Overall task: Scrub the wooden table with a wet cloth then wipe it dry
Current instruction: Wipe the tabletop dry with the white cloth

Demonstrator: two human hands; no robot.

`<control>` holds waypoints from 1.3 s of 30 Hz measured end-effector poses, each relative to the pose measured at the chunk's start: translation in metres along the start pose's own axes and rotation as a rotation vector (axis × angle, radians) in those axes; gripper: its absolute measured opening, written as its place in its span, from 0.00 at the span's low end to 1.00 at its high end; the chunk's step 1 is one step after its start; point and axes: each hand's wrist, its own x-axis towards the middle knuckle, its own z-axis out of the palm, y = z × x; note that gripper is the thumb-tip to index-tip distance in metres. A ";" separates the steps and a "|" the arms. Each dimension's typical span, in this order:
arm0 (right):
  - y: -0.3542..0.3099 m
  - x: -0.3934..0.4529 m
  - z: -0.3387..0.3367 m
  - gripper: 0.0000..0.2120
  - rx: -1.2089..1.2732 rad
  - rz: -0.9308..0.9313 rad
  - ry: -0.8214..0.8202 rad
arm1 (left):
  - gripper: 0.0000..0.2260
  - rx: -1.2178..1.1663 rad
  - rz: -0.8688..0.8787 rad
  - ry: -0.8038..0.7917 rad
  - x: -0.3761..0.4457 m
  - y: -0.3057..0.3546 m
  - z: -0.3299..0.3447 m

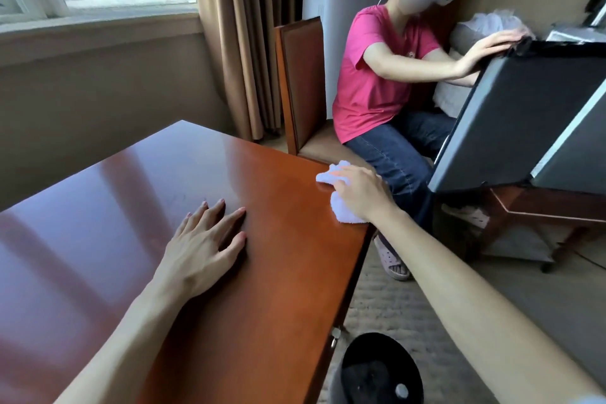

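Right grip [359, 195] presses white cloth [341, 210] at wooden table [278, 272] edge.

Seated person [377, 75], wooden chair [301, 85], curtain [249, 26]

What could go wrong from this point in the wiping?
The white cloth sits under the right hand at the table's right edge, so a further outward stroke might push it off onto the carpet. A second person's knee is close beside that edge and could get bumped. The left hand, flat on the glossy top, may leave prints.
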 end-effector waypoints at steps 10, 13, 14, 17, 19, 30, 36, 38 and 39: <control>-0.056 0.117 0.050 0.24 -0.087 -0.015 -0.135 | 0.28 -0.051 -0.035 0.045 0.000 0.002 -0.001; -0.061 0.138 0.058 0.20 -0.125 0.028 -0.124 | 0.28 -0.047 -0.047 0.033 0.001 0.003 -0.004; -0.062 0.135 0.058 0.19 -0.134 0.018 -0.107 | 0.28 -0.039 -0.046 0.025 0.001 0.003 -0.004; -0.062 0.101 0.053 0.18 -0.138 -0.047 -0.071 | 0.27 -0.039 -0.054 0.016 0.000 0.002 -0.004; -0.062 0.066 0.046 0.21 -0.122 -0.095 -0.053 | 0.27 -0.042 -0.060 0.016 0.000 0.002 -0.005; -0.095 -0.116 0.018 0.25 0.018 -0.376 -0.113 | 0.33 -0.018 -0.058 -0.002 -0.005 0.010 -0.007; -0.094 0.004 0.034 0.21 0.010 -0.250 -0.140 | 0.31 -0.010 -0.041 0.019 -0.002 0.006 -0.003; -0.102 0.051 0.049 0.21 -0.003 -0.230 -0.137 | 0.29 -0.025 -0.053 0.043 0.000 0.004 -0.002; -0.107 0.073 0.056 0.23 -0.009 -0.231 -0.132 | 0.28 -0.032 -0.058 0.050 0.002 0.003 -0.001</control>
